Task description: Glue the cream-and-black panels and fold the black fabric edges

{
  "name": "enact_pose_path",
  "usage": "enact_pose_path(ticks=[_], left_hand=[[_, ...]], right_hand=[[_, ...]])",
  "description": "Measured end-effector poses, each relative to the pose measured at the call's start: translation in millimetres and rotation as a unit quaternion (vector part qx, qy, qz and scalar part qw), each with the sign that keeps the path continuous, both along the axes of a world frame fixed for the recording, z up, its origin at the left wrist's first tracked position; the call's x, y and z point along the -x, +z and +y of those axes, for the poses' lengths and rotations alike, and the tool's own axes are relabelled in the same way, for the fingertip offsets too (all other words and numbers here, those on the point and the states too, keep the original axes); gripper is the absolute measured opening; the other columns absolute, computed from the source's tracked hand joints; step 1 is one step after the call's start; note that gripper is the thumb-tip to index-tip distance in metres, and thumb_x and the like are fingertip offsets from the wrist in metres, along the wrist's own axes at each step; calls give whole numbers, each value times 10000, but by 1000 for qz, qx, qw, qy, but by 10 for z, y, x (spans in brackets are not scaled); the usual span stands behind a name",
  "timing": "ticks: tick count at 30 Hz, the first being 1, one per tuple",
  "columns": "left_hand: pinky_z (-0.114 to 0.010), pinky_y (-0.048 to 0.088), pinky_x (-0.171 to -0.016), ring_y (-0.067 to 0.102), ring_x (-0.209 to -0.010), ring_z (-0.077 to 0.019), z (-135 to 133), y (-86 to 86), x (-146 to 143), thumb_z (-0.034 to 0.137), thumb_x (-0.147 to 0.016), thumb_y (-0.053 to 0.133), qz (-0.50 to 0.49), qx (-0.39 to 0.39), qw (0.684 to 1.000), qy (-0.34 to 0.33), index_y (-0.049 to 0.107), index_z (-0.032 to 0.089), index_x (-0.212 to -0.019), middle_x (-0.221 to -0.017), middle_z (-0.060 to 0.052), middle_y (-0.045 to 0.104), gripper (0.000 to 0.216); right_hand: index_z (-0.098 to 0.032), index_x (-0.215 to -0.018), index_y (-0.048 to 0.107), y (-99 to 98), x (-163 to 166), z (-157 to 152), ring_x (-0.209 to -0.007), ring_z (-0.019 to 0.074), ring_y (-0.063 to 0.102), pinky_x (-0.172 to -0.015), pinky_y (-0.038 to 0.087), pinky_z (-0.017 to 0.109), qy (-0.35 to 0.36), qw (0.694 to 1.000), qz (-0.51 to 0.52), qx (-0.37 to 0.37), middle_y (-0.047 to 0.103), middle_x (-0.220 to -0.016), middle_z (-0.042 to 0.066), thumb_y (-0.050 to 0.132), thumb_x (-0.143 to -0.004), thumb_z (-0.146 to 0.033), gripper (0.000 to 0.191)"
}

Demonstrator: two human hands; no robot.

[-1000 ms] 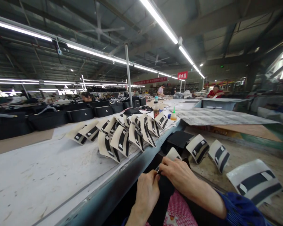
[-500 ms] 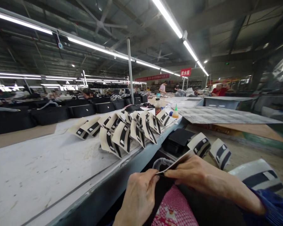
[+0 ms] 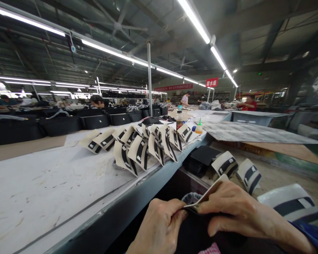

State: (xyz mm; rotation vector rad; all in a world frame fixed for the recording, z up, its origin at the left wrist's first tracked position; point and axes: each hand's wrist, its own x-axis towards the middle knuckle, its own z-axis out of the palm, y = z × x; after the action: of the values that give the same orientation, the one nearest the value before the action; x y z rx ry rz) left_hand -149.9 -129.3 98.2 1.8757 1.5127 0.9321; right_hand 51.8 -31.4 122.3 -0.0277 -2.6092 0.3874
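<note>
Low at the table's front edge, a cream curved panel [image 3: 214, 187] is seen nearly edge-on, its near edge against black material [image 3: 194, 225] that hangs below. My left hand [image 3: 160, 222] is closed, thumb and index finger pinching the left end of that edge. Across the panel's right side lies my right hand [image 3: 234, 203], its fingers pressed along the edge and its thumb lower, by the black material. A grey loop in clear plastic [image 3: 190, 198] shows just behind the panel. The panel's far face is hidden.
Several cream panels with black strips [image 3: 139, 151] stand on the white table [image 3: 55, 187]; others [image 3: 250, 173] lie at right beside a black stack [image 3: 200, 158]. A jar [image 3: 179, 120] and a green-tipped glue bottle [image 3: 199, 127] stand behind. Black bags [image 3: 95, 122] line the far side; people work beyond.
Both hands and the panel have shifted slightly right and down in view. My right thumb now shows apart from the fingers. Less of the pink checked cloth is visible below.
</note>
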Motion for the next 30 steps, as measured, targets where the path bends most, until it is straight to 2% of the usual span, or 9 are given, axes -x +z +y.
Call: enact_pose_path(ticks=[2,6,8,11,13,15,17,23,30], left_hand=[[-266,235,-502,314,-521,-103,-9,-8,-5,223,-939,458,10,3,1000,-6,727,142,-783,-590,45,413,322],[-262,263,-515,381,-529,-114,0,-38,-20,232,-928,467,-3,19,1000,17,719,147,-791,-581,35,463,299],[-263,273,-525,400,-537,-119,14,-35,-1,237,-926,467,-7,20,999,26,709,143,-776,-586,29,475,300],[-263,272,-535,398,-550,-120,17,-4,63,241,-939,462,-2,1,999,33,705,148,-800,-607,32,478,295],[-259,286,-550,413,-577,-127,-8,30,103,255,-955,452,-13,-12,999,29,712,156,-839,-643,26,499,302],[-256,298,-561,403,-586,-130,-54,69,127,263,-957,459,-33,-25,999,14,723,161,-872,-660,25,493,296],[-254,307,-563,373,-579,-130,-109,107,137,268,-951,471,-53,-25,998,-14,745,165,-929,-657,26,481,294],[-252,441,-654,619,-704,-202,-233,170,174,323,-939,509,-125,37,988,-79,729,188,-1207,-849,-30,733,372],[-260,503,-799,701,-868,-236,-236,150,239,327,-934,536,-120,45,985,-118,671,245,-1302,-1039,-35,770,400]], right_hand=[[-177,-947,676,-24,-13,1,-538,108,581,-567,407,241,-8,1000,24,-3,680,-641,-7,562,-960,-485,329],[-205,-654,495,-46,-85,-36,-468,74,499,-495,394,198,-128,984,120,-21,578,-553,-55,632,-846,-625,482],[-218,-755,573,-29,-142,-54,-559,93,585,-541,458,187,-165,983,73,14,649,-686,-41,708,-789,-618,423],[-351,-1164,619,36,-207,-58,-848,157,692,-747,527,240,-235,970,-35,48,720,-1024,-42,808,-766,-464,454],[-355,-1143,643,100,-211,-42,-839,165,693,-750,511,257,-260,964,-36,39,724,-989,-52,784,-807,-371,364],[-268,-936,684,171,-182,-18,-717,144,664,-663,481,242,-239,970,-6,41,703,-840,-37,725,-858,-345,117],[-218,-790,651,239,-137,4,-653,124,623,-612,455,228,-201,977,11,67,666,-757,-26,686,-893,-338,162],[-200,-759,654,326,-51,6,-683,101,626,-658,460,187,-147,973,13,177,687,-754,-47,740,-854,-261,142],[-195,-771,701,304,-33,18,-711,100,634,-664,464,181,-126,966,13,227,710,-768,-46,763,-835,-279,122]])
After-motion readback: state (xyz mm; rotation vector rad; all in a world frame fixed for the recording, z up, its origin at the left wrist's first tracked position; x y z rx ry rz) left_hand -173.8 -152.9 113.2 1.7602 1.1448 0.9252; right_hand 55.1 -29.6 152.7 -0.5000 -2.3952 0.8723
